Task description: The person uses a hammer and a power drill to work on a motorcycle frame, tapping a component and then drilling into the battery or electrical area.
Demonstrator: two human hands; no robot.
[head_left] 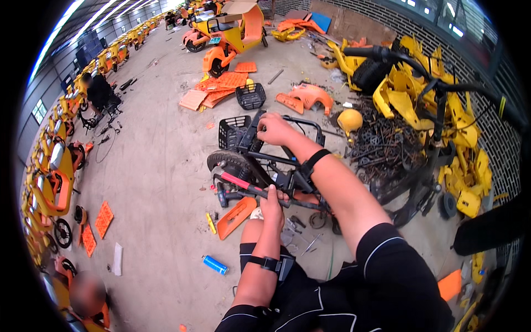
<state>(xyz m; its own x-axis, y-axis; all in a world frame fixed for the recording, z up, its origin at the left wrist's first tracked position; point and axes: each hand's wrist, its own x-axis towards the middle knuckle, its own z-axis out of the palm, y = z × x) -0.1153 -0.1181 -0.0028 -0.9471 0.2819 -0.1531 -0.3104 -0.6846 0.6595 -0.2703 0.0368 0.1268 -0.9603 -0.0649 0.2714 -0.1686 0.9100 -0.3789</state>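
A hammer with a red and black handle is gripped near the handle's end by my left hand. Its metal head lies over the side of a black tyre. My right hand reaches farther out, fingers curled around the rear end of a stripped black scooter frame. The fingertips are partly hidden, so a small part under them would not show. Beside the tyre, another hammer-like tool rests on the floor.
Around me lie an orange panel, a yellow marker-like stick, a blue can and loose tools. Black baskets stand beyond the frame. Rightward are metal scraps, yellow body panels and a handlebar. Other people sit leftward.
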